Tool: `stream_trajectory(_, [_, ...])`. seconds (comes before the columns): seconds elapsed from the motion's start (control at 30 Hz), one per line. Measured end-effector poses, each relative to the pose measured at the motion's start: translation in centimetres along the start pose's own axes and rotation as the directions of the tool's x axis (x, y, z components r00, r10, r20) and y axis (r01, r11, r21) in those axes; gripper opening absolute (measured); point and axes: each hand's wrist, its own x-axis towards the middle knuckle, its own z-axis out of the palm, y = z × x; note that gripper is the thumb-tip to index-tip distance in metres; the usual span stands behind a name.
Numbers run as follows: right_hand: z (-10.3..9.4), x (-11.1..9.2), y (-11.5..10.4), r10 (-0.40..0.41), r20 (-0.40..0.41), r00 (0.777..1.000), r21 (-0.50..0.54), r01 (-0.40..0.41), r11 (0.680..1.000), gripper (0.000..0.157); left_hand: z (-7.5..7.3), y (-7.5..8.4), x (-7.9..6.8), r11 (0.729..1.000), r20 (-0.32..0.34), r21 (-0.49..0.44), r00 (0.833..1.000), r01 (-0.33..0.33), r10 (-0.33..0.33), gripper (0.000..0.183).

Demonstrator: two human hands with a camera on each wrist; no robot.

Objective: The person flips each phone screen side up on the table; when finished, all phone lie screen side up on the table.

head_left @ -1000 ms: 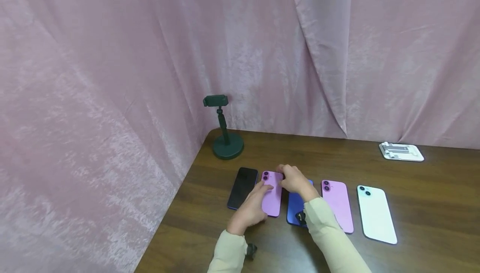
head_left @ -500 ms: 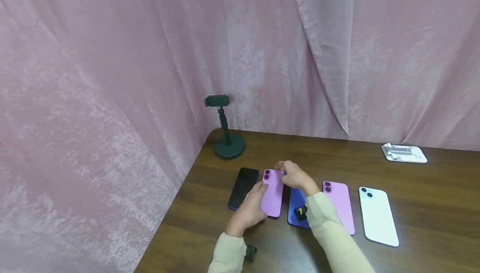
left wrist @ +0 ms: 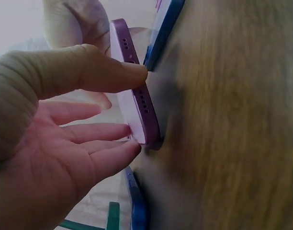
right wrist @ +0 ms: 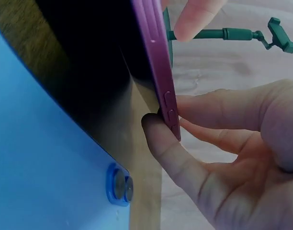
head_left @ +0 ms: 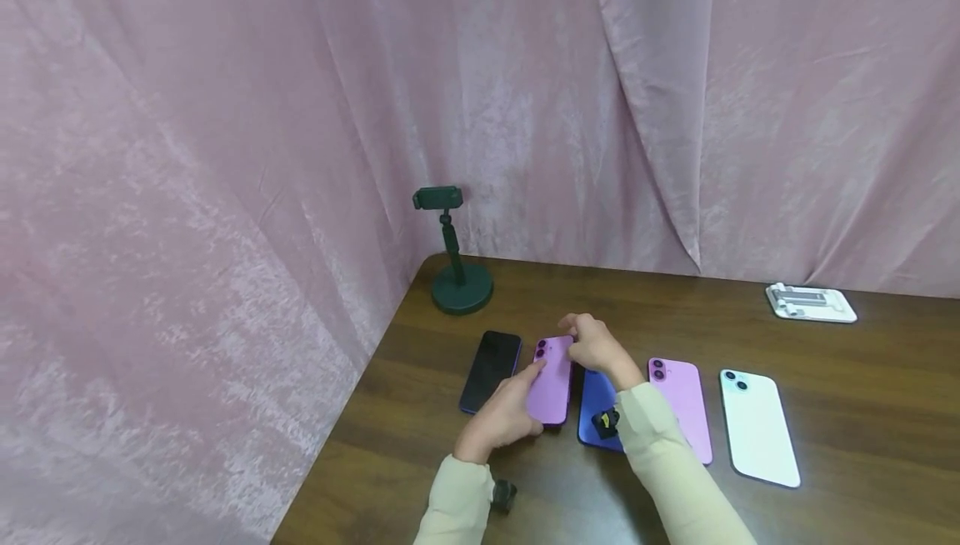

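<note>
Plainly, both hands are on one pink-purple phone with a smooth back (head_left: 551, 391). Position: back up, over the brown wood-grain table (head_left: 405, 462), between a black-screened phone with a blue edge (head_left: 490, 372) and a blue-backed phone (head_left: 595, 399).

Left hand (head_left: 501, 413): pinching the pink-purple phone. Head view gives mostly the back of the hand; left wrist view adds the thumb across the bottom edge, beside a row of speaker holes (left wrist: 142, 101), fingertips at the phone's side.

Right hand (head_left: 596, 349): pinching near the upper right corner. Right wrist view shows fingertips on either face of the edge, next to the side buttons (right wrist: 170, 108); dark area under that edge, cannot tell screen from shadow.

Blue-backed phone: partly covered by the right arm in head view; its two round lenses (right wrist: 120, 184) show only in right wrist view.

Head view alone: second pink-purple phone (head_left: 684, 403) and pale mint phone (head_left: 761, 428) farther right, folded white stand (head_left: 810, 303) at the back. Dark green round-based stand (head_left: 452, 249), back left
</note>
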Motion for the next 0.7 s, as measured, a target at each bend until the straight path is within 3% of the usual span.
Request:
stream_trajectory(0.2, [-0.9,-0.5,-0.2,0.022,-0.026,0.999,-0.024,-0.022,0.999,0.045,0.2,0.6,0.2,1.0,0.027,-0.011,1.0,-0.009,0.009,0.097])
stream_trajectory(0.4, [-1.6,-0.9,-0.8,0.039,-0.036,0.999,-0.03,-0.04,0.999,0.045,0.5,1.0,0.5,0.995,0.066,-0.094,0.998,-0.016,0.022,0.097])
stream_trajectory(0.7, [-1.8,-1.1,-1.6,0.052,-0.042,0.998,-0.016,-0.053,0.998,0.043,0.7,1.0,0.6,0.993,0.055,-0.115,0.998,0.001,0.006,0.101])
